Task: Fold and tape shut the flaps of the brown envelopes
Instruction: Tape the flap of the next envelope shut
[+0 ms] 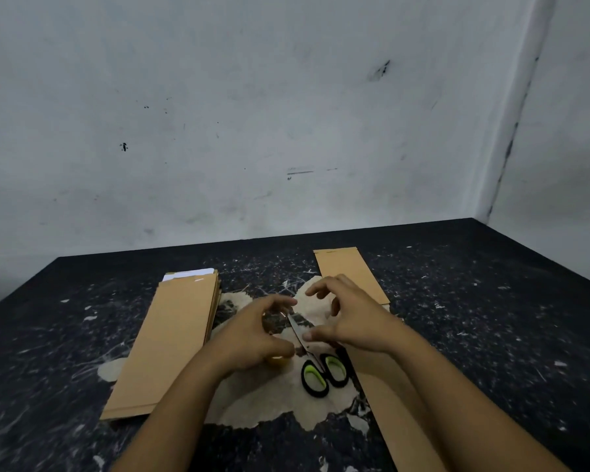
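A stack of brown envelopes (pixel 171 338) lies on the left of the dark table, with white paper showing at its far end. Another brown envelope (pixel 349 275) lies at the far right, and one more (pixel 385 403) runs under my right forearm. My left hand (pixel 249 338) grips a roll of clear tape (pixel 277 359), which it mostly hides. My right hand (pixel 351 318) hovers just right of it with fingers loosely curled and spread. Its thumb tip is beside the blade of the black and green scissors (pixel 324 373), which lie shut between my hands.
The black table (pixel 474 318) is speckled with white scuffs and has a large pale worn patch (pixel 269 403) in the middle. A grey wall stands close behind it, and a corner of the wall stands at the right.
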Action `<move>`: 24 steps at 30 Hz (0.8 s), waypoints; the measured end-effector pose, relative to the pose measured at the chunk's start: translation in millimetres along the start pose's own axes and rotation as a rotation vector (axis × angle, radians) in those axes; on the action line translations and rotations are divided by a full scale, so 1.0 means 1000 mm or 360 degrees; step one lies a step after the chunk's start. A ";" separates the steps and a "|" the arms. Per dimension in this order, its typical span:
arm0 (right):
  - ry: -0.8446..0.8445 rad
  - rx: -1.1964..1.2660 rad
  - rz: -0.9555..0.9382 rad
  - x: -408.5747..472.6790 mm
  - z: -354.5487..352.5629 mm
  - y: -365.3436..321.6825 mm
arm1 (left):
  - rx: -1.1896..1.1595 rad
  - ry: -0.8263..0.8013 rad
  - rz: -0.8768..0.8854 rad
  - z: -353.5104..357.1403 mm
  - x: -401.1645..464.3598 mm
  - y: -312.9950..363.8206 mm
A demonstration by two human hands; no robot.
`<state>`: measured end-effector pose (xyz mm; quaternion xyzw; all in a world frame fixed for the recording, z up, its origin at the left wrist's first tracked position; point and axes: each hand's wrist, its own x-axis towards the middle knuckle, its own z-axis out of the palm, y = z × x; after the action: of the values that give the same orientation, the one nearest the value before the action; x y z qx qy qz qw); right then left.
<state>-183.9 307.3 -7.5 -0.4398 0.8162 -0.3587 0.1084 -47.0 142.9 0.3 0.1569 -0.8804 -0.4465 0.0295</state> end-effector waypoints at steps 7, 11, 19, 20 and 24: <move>-0.0107 0.0940 0.0170 0.002 0.003 -0.004 | -0.0827 0.0221 0.0314 0.000 -0.001 0.007; -0.0467 0.1455 0.0297 -0.001 0.014 -0.011 | -0.1064 0.0205 0.0374 0.004 0.001 0.008; -0.0487 0.1433 0.0232 -0.002 -0.009 0.000 | -0.1149 0.0190 0.0404 0.002 0.002 0.006; -0.0503 0.1431 0.0220 -0.002 -0.009 0.000 | -0.1167 0.0187 0.0407 0.002 0.002 0.007; -0.0666 0.1495 0.0164 -0.003 0.004 -0.003 | -0.1318 0.0176 0.0429 0.006 0.003 0.008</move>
<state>-178.1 306.5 -9.1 -0.3652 0.5485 -0.5851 0.4728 -53.0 150.9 2.7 0.0393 -0.6369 -0.7449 0.1950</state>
